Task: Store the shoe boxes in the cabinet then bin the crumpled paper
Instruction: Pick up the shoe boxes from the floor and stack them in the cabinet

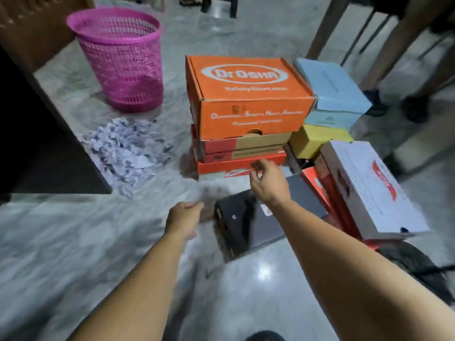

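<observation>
Both your hands reach empty, left hand (pixel 183 216) loosely curled, right hand (pixel 267 183) relaxed, toward the shoe boxes (pixel 246 94) stacked on the floor beside crumpled paper (pixel 125 148); grip the orange top box at both ends, lifting level.

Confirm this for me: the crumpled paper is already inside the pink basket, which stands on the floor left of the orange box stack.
Not quite. The head view shows the crumpled paper heaped on the floor in front of the pink basket, not inside it. The rest holds: the basket stands on the floor left of the orange box topping the stack.
</observation>
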